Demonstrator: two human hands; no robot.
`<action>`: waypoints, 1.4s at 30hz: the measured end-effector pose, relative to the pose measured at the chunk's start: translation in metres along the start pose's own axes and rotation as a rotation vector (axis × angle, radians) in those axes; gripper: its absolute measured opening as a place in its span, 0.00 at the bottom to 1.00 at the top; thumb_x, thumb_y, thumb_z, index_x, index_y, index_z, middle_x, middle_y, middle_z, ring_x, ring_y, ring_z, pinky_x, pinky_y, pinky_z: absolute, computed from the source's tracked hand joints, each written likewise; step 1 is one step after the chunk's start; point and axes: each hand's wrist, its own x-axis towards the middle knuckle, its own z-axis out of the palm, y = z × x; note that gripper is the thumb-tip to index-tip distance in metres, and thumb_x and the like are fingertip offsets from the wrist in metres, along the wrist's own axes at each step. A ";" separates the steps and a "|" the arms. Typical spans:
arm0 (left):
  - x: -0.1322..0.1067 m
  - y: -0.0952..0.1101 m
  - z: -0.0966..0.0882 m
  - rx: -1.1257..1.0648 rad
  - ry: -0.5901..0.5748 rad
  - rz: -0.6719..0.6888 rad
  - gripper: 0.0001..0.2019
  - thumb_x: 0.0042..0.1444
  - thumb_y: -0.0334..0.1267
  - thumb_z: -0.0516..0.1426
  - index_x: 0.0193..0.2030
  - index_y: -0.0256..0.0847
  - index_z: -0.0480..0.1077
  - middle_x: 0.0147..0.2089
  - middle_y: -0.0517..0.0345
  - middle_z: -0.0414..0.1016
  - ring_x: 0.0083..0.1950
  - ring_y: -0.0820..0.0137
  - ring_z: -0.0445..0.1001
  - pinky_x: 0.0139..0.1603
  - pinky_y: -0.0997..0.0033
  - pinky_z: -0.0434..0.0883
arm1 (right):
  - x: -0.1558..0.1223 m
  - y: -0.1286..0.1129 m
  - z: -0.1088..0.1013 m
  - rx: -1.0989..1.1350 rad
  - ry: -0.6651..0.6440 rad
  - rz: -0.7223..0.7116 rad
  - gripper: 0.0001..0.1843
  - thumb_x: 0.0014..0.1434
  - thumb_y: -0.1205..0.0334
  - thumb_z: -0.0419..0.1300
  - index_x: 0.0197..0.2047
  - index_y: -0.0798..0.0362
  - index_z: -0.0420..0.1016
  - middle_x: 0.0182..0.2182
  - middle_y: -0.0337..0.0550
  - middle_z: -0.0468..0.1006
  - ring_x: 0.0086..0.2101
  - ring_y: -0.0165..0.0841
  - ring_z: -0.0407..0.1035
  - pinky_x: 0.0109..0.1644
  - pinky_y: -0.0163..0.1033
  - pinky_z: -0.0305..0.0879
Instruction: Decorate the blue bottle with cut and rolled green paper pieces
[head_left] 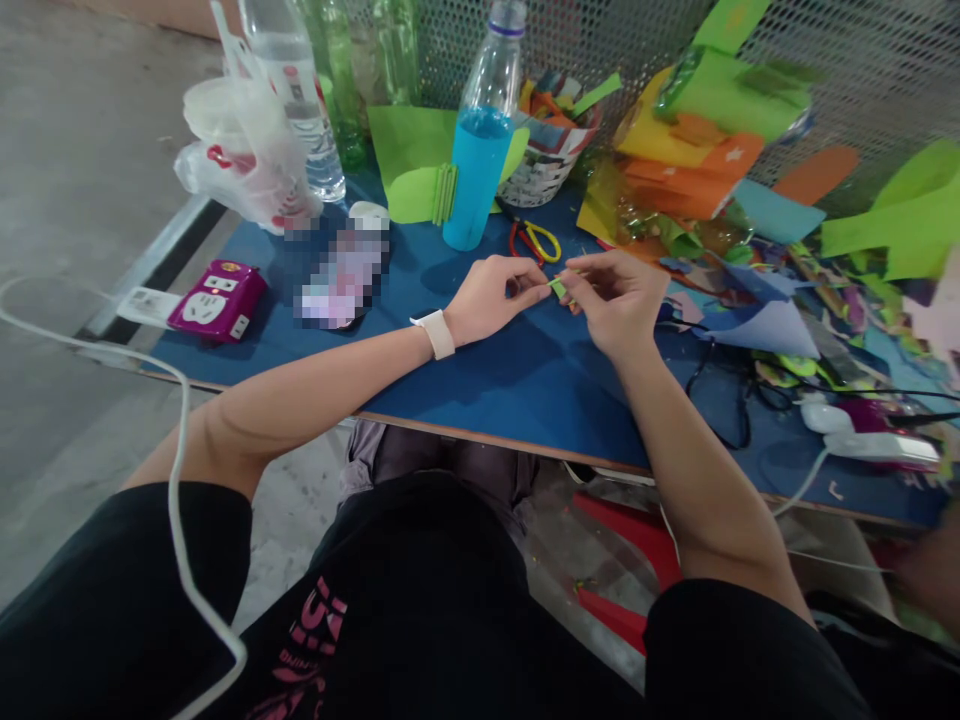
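A small green strip of paper [559,287] is pinched between my two hands above the blue table [480,390]. My left hand [499,295], with a pale band on its wrist, grips the strip's left end between thumb and forefinger. On the other end, the fingers of my right hand [619,295] are closed round it and partly hide it. Just behind my hands lie scissors with red and yellow handles [536,243]. Beyond my left hand stands a clear bottle of blue liquid [480,165], with a folded green paper piece [445,193] against its left side.
To the left are a purple power socket [217,302], a blurred-out phone [346,270], a bagged cup [251,170] and a water bottle [319,150]. A basket of scraps [551,150] stands at the back. Paper cuttings [757,310] and cables [727,430] cover the right side.
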 end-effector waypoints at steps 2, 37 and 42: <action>0.000 0.000 0.000 0.002 0.002 -0.005 0.06 0.74 0.35 0.67 0.44 0.38 0.87 0.41 0.52 0.90 0.39 0.69 0.82 0.46 0.68 0.77 | 0.001 0.004 -0.001 0.009 0.000 0.011 0.26 0.61 0.29 0.80 0.45 0.41 0.90 0.29 0.39 0.84 0.25 0.35 0.80 0.24 0.41 0.77; -0.001 -0.007 0.001 -0.022 0.026 0.023 0.09 0.68 0.28 0.65 0.47 0.39 0.89 0.44 0.53 0.92 0.42 0.68 0.85 0.49 0.67 0.80 | 0.004 0.011 -0.003 0.069 0.003 0.058 0.29 0.57 0.25 0.81 0.44 0.41 0.89 0.28 0.42 0.84 0.24 0.37 0.78 0.23 0.45 0.74; 0.000 -0.002 -0.002 0.042 0.002 0.038 0.13 0.67 0.25 0.63 0.50 0.39 0.89 0.46 0.52 0.92 0.43 0.67 0.86 0.50 0.66 0.81 | 0.005 0.008 -0.004 0.081 -0.002 0.061 0.30 0.56 0.25 0.81 0.43 0.41 0.88 0.27 0.41 0.83 0.22 0.35 0.77 0.23 0.44 0.73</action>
